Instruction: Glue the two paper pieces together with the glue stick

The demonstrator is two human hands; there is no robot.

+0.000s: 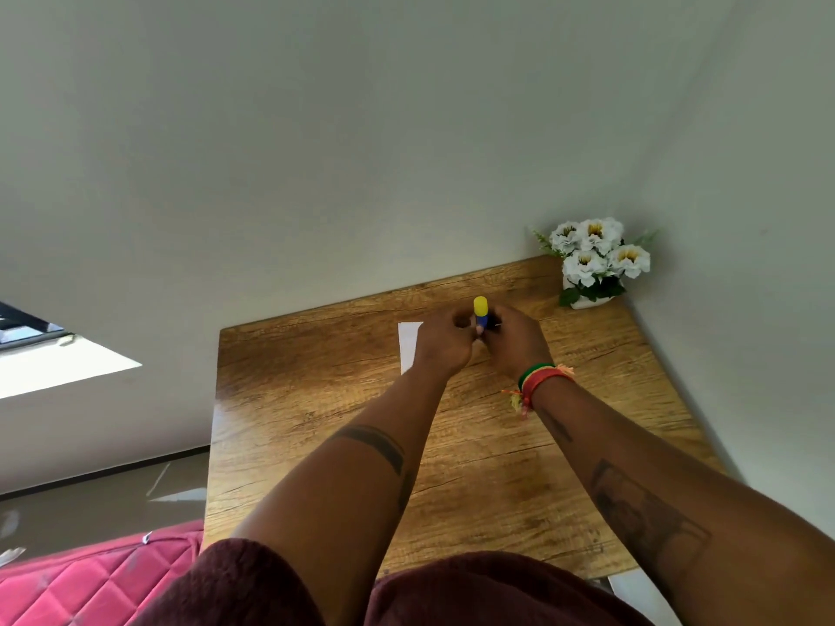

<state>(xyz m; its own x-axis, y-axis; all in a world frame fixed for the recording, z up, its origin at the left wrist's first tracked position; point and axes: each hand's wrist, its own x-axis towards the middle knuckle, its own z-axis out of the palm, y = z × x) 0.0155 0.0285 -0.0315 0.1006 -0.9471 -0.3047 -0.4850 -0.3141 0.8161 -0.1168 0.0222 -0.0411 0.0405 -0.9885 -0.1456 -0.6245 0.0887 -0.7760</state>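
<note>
A glue stick [480,311] with a yellow cap and blue body stands upright between my two hands over the far middle of the wooden table [316,399]. My left hand [445,343] and my right hand [513,343] both close around its lower body, fingers touching. White paper [409,343] lies flat on the table just left of my left hand; only a strip of it shows, the rest hidden under my hands. I cannot tell whether it is one piece or two.
A small white pot of white flowers [592,259] stands in the far right corner against the wall. A red quilted surface [90,580] lies to the left of the table, low down. The wall runs along the table's far and right edges.
</note>
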